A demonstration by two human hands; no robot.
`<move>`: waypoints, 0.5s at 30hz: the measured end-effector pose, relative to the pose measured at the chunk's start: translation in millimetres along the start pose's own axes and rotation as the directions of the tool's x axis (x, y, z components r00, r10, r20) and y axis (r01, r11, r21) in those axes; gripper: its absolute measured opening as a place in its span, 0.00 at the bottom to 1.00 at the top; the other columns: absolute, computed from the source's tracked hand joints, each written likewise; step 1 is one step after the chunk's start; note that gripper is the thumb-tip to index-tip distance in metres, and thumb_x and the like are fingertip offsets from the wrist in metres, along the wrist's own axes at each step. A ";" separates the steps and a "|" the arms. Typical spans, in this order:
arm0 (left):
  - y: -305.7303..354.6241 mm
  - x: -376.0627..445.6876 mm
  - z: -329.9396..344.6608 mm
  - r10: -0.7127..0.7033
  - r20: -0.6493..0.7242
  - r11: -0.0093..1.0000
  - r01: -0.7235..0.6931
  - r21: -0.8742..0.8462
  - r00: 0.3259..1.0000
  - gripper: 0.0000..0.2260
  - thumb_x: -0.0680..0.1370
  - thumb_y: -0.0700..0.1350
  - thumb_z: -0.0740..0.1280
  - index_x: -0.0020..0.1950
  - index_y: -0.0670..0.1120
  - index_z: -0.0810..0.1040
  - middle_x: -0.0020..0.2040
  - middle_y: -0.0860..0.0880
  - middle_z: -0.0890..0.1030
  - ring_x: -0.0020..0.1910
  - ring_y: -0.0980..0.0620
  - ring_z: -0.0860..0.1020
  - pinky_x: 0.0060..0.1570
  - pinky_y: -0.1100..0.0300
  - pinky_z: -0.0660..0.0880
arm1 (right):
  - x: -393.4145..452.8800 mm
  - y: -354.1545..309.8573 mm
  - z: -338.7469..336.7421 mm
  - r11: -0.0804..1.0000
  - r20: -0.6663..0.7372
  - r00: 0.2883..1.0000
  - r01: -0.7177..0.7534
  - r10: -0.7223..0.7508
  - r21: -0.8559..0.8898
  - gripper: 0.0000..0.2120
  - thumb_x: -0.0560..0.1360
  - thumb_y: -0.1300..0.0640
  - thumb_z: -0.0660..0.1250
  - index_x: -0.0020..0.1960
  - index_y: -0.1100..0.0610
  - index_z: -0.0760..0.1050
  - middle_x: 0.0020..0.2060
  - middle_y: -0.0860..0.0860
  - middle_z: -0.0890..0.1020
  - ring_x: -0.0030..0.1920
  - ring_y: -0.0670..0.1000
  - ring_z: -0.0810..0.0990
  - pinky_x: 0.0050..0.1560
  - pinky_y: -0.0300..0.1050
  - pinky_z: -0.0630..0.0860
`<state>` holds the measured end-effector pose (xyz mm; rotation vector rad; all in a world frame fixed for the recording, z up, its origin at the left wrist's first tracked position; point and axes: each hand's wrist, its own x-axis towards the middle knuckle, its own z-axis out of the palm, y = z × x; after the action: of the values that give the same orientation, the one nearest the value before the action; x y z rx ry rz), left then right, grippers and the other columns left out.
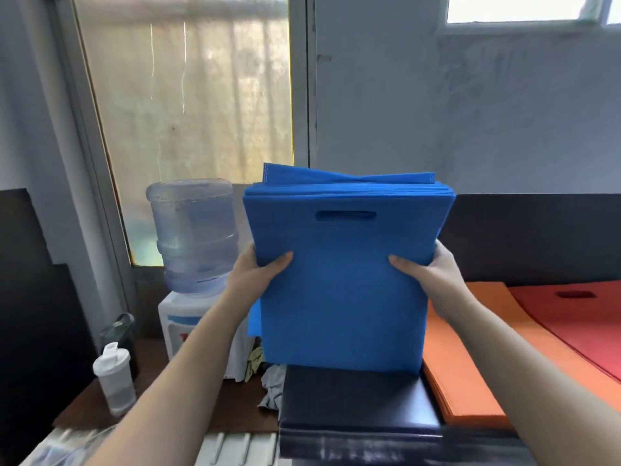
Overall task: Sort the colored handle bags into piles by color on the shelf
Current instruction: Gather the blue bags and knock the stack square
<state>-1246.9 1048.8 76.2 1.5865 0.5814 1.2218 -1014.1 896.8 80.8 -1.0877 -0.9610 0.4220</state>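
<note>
Sorting looks well along: a flat orange felt bag pile [477,358] and a red felt bag pile [578,317] with cut-out handle already lie at four o'clock on the black shelf [356,405]. The thick stack of blue felt handle bags [342,284] stands upright at centre, lower edge on the shelf, clasped by the left hand [255,274] and right hand [426,274] at nine and three o'clock. Laying it flat appears to remain.

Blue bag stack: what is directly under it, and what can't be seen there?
The blue bag stack, gripped by the left hand and right hand, stands over a black shelf surface. Whether its bottom edge touches the surface is unclear.
</note>
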 end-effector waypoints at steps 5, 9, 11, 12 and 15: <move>18.0 8.9 4.0 0.029 0.019 0.997 -0.028 -0.079 0.999 0.06 0.79 0.47 0.65 0.55 0.51 0.76 0.47 0.58 0.84 0.44 0.61 0.82 0.38 0.68 0.77 | 5.5 -14.9 -4.2 0.978 0.035 0.999 0.006 -0.014 0.208 0.16 0.65 0.61 0.75 0.52 0.55 0.79 0.48 0.53 0.85 0.47 0.53 0.85 0.41 0.44 0.80; 10.9 0.9 -5.8 0.006 -0.059 1.000 -0.006 0.004 0.998 0.16 0.83 0.53 0.53 0.44 0.51 0.77 0.30 0.59 0.79 0.26 0.62 0.76 0.26 0.68 0.73 | 7.7 -21.2 -13.5 0.963 0.051 0.998 -0.038 0.026 0.266 0.18 0.64 0.60 0.74 0.53 0.56 0.79 0.49 0.53 0.85 0.47 0.54 0.85 0.41 0.44 0.81; 0.5 -6.4 -10.3 0.024 -0.055 0.998 -0.021 0.059 0.998 0.16 0.83 0.50 0.55 0.42 0.49 0.78 0.30 0.58 0.79 0.26 0.61 0.76 0.26 0.68 0.73 | 8.4 -21.2 -17.4 0.956 0.044 0.998 -0.062 0.051 0.286 0.20 0.64 0.59 0.74 0.55 0.57 0.79 0.50 0.54 0.85 0.48 0.54 0.84 0.42 0.45 0.81; -3.9 -10.2 -10.4 0.036 -0.055 0.996 -0.031 0.080 0.998 0.15 0.83 0.48 0.56 0.41 0.49 0.79 0.31 0.58 0.80 0.27 0.61 0.76 0.26 0.68 0.73 | 8.5 -21.1 -18.4 0.954 0.042 0.997 -0.070 0.060 0.290 0.20 0.64 0.58 0.74 0.55 0.57 0.79 0.50 0.54 0.85 0.49 0.54 0.84 0.42 0.44 0.81; -16.0 -17.1 -9.9 0.007 -0.062 1.000 -0.008 -0.003 0.998 0.14 0.82 0.46 0.59 0.42 0.50 0.82 0.36 0.55 0.83 0.32 0.60 0.79 0.29 0.67 0.74 | 8.5 -20.5 -18.4 0.951 0.048 0.996 -0.090 0.079 0.295 0.20 0.64 0.58 0.74 0.55 0.58 0.79 0.50 0.54 0.85 0.48 0.53 0.84 0.41 0.44 0.81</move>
<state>-1259.2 1044.8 54.3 1.5538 0.6129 1.2803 -997.4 883.7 100.3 -0.8512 -0.8518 0.6367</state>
